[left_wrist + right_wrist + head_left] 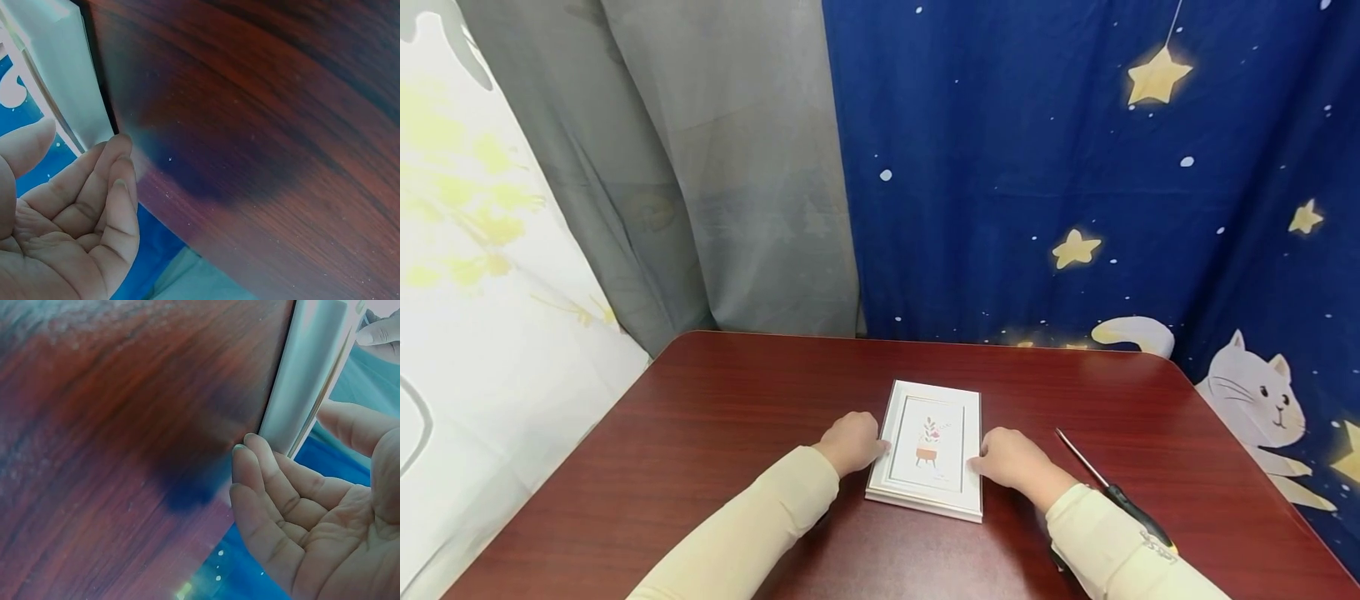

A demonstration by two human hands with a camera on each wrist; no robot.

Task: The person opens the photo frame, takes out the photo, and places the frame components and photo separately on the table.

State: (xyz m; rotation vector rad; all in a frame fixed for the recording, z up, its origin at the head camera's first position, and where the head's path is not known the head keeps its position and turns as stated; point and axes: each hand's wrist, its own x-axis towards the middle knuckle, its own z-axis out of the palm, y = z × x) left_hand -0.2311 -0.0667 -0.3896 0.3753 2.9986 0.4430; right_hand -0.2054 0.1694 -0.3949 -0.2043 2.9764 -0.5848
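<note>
Head view shows the left hand and right hand gripping opposite sides of a white frame on the counter, a plant picture inside it. The right sleeve partly hides a screwdriver; a dark object beneath is indistinct.

The left arm slants forward from the near side of the picture frame, and the left hand grips its left edge. That hand's thumb lies at the front rim, its fingers bent along the side. The right arm angles in from the frame's near right, wrist bare past the cuff. The right hand grips the frame's right edge, fingers curled at the side, thumb at the front rim.
</note>
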